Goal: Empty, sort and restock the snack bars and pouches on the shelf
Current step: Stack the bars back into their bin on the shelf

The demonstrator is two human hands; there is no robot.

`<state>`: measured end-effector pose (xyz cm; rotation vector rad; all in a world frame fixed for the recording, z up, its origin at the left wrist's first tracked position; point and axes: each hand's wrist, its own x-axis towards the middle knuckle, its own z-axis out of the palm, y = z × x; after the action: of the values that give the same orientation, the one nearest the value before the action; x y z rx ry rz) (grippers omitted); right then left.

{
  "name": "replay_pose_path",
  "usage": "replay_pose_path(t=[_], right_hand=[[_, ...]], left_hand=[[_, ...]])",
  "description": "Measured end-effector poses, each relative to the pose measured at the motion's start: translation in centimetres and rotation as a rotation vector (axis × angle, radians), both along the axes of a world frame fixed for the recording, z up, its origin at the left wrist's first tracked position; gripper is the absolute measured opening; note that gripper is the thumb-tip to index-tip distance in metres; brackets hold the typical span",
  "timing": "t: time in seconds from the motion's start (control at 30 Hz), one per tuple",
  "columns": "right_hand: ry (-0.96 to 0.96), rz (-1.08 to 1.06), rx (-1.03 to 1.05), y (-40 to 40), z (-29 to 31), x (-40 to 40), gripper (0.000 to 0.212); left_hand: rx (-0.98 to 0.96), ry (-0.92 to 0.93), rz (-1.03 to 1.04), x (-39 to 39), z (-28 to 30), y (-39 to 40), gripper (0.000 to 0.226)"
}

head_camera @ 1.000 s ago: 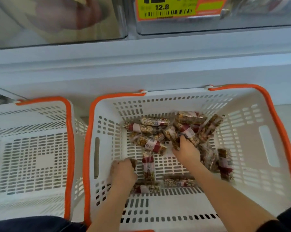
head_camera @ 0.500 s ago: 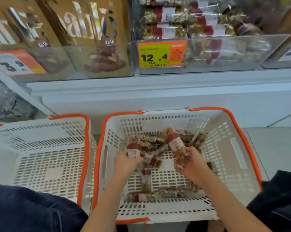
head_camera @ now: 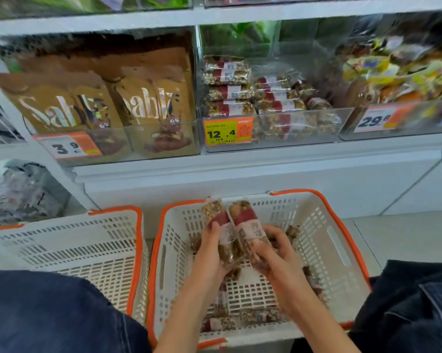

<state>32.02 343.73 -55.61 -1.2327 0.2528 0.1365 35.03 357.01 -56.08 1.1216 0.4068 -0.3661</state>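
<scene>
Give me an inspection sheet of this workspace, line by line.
Surface: pale floor under two baskets.
Job's things: white orange-rimmed plastic basket holds loose nut bars; clear shelf bin with 12.4 tag holds stacked bars.
Clutter: second white orange-rimmed basket, nothing seen inside; brown cookie pouches above.
Grippers: left hand grips a red-banded nut bar; right hand grips another.
Cables: nothing seen.
Surroundings: white shop shelving; dark trouser knees.

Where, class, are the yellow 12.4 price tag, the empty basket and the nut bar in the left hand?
yellow 12.4 price tag [head_camera: 221, 133]: head view, on the printed digits.
empty basket [head_camera: 138, 240]: head view, orange right rim.
nut bar [head_camera: 218, 220]: head view, red band.
</scene>
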Motion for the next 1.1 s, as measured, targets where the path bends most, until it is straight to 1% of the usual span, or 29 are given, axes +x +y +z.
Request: replay_pose_path(t=[0.07, 0.13, 0.2, 0.27, 0.37, 0.47, 0.53, 0.6, 0.67, 0.73, 0.8, 0.87, 0.93, 1.0, 1.07, 1.1], right_hand=[[-0.035, -0.043, 0.011, -0.2, 0.3, -0.2, 0.042], [-0.057, -0.052, 0.009, -0.3, 0.4, -0.3, 0.042], [-0.103, 0.009, -0.083, -0.3, 0.5, -0.4, 0.037], [-0.132, 0.04, -0.167, 0.0, 0.4, -0.4, 0.029], [-0.158, 0.031, -0.262, 0.4, 0.2, -0.4, 0.028], [-0.196, 0.041, -0.428, 0.2, -0.4, -0.3, 0.03], [-0.223, 0.058, -0.477, 0.0, -0.5, -0.2, 0.034], [-0.263, 0.109, -0.48, 0.2, -0.2, -0.2, 0.036], [-0.298, 0.173, -0.525, 0.5, 0.0, -0.4, 0.045], [-0.342, 0.177, -0.64, 0.7, -0.1, -0.3, 0.058], [-0.357, 0.15, -0.671, 0.6, -0.3, -0.1, 0.062], [-0.358, 0.13, -0.653, 0.4, -0.3, 0.1, 0.063], [-0.355, 0.087, -0.624, 0.2, 0.2, 0.7, 0.06], [-0.379, 0.047, -0.607, -0.3, 1.5, 2.0, 0.055], [-0.418, 0.021, -0.641, -1.5, 3.8, 4.3, 0.05], [-0.442, 0.013, -0.678, -2.4, 5.3, 5.8, 0.049]], left_hand=[[-0.065, 0.013, 0.004, -0.3, 0.3, -0.3, 0.062], [-0.106, -0.002, 0.026, -0.9, 1.0, -0.4, 0.051], [-0.165, -0.04, -0.023, -1.3, 1.4, -0.5, 0.041], [-0.166, -0.099, -0.075, -1.7, 1.8, -0.8, 0.038], [-0.057, -0.172, -0.062, -1.9, 1.6, -1.1, 0.039], [0.023, -0.197, -0.023, -2.0, 1.1, -1.4, 0.042], [0.067, -0.207, -0.008, -2.0, 0.9, -1.6, 0.046], [0.112, -0.211, -0.001, -2.1, 0.8, -1.8, 0.05], [0.17, -0.23, -0.008, -2.2, 0.7, -2.0, 0.054], [0.232, -0.257, -0.019, -2.3, 0.8, -2.2, 0.058], [0.26, -0.275, -0.013, -2.3, 0.8, -2.4, 0.058], [0.29, -0.285, -0.018, -2.1, 1.1, -2.7, 0.057], [0.308, -0.273, -0.089, -1.4, 2.2, -3.1, 0.055], [0.349, -0.273, -0.215, 0.1, 3.9, -2.9, 0.052], [0.476, -0.318, -0.378, 2.4, 6.8, -2.0, 0.053], [0.566, -0.353, -0.454, 3.8, 8.2, -1.2, 0.061]])
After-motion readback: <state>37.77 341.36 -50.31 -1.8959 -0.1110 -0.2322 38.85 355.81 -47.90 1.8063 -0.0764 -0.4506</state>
